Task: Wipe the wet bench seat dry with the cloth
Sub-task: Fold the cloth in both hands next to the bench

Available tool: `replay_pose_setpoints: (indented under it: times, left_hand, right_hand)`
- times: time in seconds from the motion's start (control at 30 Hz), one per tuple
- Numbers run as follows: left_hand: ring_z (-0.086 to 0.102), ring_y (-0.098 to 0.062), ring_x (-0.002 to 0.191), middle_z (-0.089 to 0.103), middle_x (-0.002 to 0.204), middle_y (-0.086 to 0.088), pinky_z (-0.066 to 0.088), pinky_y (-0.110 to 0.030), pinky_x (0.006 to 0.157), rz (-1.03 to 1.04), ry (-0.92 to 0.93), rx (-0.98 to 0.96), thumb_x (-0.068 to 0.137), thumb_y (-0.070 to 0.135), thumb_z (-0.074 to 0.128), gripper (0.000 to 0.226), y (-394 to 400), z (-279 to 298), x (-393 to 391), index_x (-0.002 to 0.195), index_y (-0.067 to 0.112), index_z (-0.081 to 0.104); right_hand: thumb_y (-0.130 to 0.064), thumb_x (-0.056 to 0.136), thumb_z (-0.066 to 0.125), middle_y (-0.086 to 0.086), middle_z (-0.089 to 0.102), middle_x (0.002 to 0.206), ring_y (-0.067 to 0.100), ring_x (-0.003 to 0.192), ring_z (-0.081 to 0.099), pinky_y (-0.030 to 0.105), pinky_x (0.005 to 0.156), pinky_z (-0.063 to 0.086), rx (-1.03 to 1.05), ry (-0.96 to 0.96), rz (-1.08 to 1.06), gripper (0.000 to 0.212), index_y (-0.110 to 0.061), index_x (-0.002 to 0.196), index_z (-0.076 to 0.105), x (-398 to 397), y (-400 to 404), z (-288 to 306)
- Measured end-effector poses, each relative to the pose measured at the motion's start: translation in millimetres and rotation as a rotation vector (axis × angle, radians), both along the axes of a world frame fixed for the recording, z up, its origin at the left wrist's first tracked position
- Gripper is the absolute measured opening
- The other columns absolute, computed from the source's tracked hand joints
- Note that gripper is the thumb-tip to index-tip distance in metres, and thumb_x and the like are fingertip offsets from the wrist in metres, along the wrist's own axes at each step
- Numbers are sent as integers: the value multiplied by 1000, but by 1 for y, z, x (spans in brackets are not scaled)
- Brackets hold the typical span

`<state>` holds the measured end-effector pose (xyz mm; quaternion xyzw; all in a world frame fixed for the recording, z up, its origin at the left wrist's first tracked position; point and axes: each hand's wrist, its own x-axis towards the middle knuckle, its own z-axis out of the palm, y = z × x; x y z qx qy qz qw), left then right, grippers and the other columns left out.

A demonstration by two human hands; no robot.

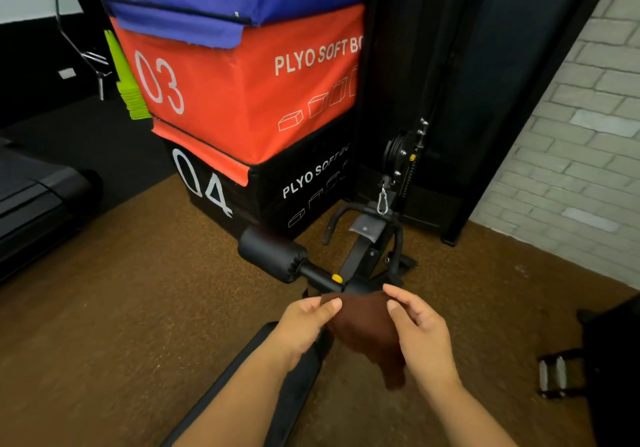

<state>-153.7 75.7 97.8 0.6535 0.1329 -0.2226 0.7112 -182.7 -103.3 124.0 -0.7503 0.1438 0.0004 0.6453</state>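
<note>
We find the cloth (363, 329), dark brown, held up in the air between both hands, above the far end of the bench seat (273, 387). The left hand (304, 325) pinches its upper left edge between thumb and forefinger; the right hand (420, 330) pinches the upper right edge the same way, its other fingers loosely curled. The rest of the cloth hangs down in a bunch toward the near right and touches nothing that we can make out.

The seat is a narrow black pad running from the near edge of the view up to the hands, largely hidden by the left forearm. We cannot tell from this view where it is wet; no sheen or drops are legible.

Risks, in our judgement:

- The grip is at two fingertip points only. A slip at either would drop the cloth onto the brown floor (138, 308), where it could pick up grit and smear it on the pad.
- The cloth hangs bunched. Laid down so, it would meet the seat with a small patch and leave streaks.
- The seat is narrow. A wide stroke may run off either long edge and push water onto the floor.
- Just beyond the hands stand the foam roller pad (272, 254) and the frame with its yellow knob (336, 278). A long far stroke could snag the cloth there.
</note>
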Motion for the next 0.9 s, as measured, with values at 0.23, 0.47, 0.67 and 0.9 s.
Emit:
replay_pose_setpoints:
  times: [0.23,0.47,0.67,0.9]
  left_hand:
    - [66,-18,100,72,106,-3,49,-35,93,-161,-139,113,92,28,57,23,-5,8,44,110,18,69]
    - [69,-14,74,74,77,-2,50,-23,66,-126,-197,119,80,14,73,3,-7,15,72,82,14,71]
    - [69,-19,85,71,87,-9,54,-31,79,-186,-151,90,82,0,67,56,-4,-6,84,122,34,50]
    - [60,-8,93,66,107,3,44,-18,85,-612,-376,715,79,13,72,37,-3,-35,90,114,24,68]
  right_hand:
    - [6,86,61,-1,70,98,1,79,68,9,59,49,191,20,-107,33,-21,105,65,15,-12,4]
    - [-7,92,58,-9,64,102,-1,87,59,2,58,43,91,-8,-158,22,-27,97,67,32,-15,-10]
    - [-11,83,71,-7,53,120,8,106,57,21,87,49,26,106,6,44,-35,118,59,35,-23,-40]
    - [-34,80,72,-11,51,98,7,95,51,20,86,39,-730,166,153,28,-33,108,66,33,-22,-73]
